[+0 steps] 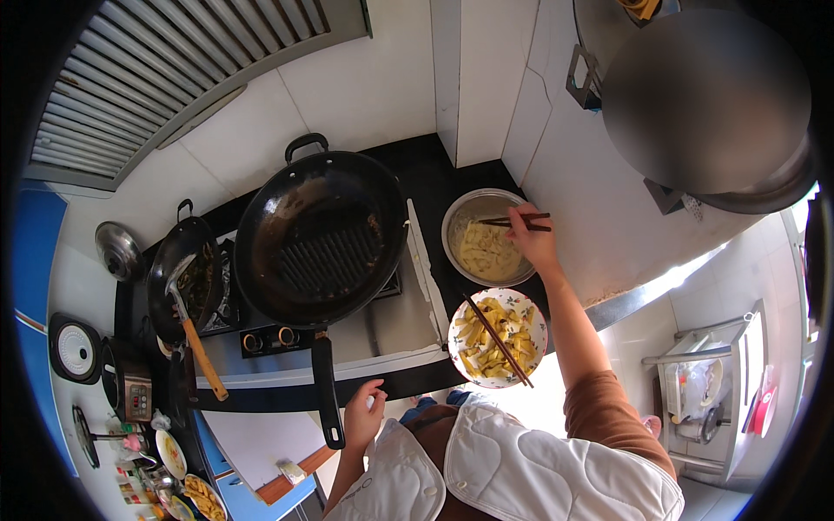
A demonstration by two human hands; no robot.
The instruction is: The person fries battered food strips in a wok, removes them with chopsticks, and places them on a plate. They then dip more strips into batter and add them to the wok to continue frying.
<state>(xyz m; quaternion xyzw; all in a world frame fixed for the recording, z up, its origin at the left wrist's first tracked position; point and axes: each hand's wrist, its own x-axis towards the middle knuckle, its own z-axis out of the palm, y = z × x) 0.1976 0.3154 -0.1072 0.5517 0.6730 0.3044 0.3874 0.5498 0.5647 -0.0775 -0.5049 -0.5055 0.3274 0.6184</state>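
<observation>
My right hand (532, 236) grips dark chopsticks (515, 223) over a round metal bowl (449, 251). Their tips reach into the bowl, where pale yellow batter coats pieces of food (485, 251). Just below it, a white floral-rimmed plate (542, 332) holds yellow-brown cooked pieces (498, 329). A second pair of chopsticks (498, 342) lies across this plate. My left hand (363, 417) hangs beside the black handle (324, 378) of a large wok (319, 189), apart from it. Its fingers are loosely curled, with no held object plainly visible. Dark residue marks the wok's ridged bottom.
Left of the large wok, a smaller wok (171, 260) carries a wooden-handled spatula (199, 352). A rice cooker (133, 384) and several filled dishes (171, 454) stand farther left. Range-hood slats (169, 71) hang above. A wall (482, 84) rises behind the bowl; a rack (710, 391) stands right.
</observation>
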